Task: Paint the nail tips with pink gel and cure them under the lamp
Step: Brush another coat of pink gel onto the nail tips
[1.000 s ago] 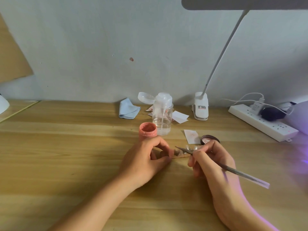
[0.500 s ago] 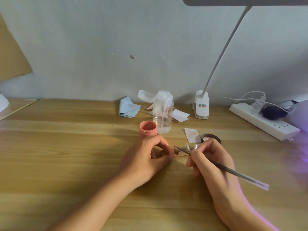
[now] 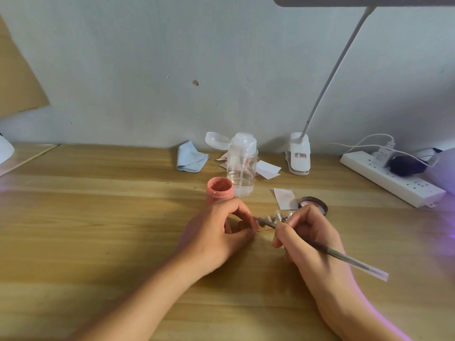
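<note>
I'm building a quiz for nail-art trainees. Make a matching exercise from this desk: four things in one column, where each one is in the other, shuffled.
Things
1. open pink gel jar
2. thin grey brush
3. folded light-blue cloth
4. strip of clear nail tips

Places
A. by the wall, left of the clear pump bottle
B. pinched by the left hand
C. held in the right hand
D. standing just beyond the left hand

Pairs: 1-D, 2-C, 3-A, 4-B
</note>
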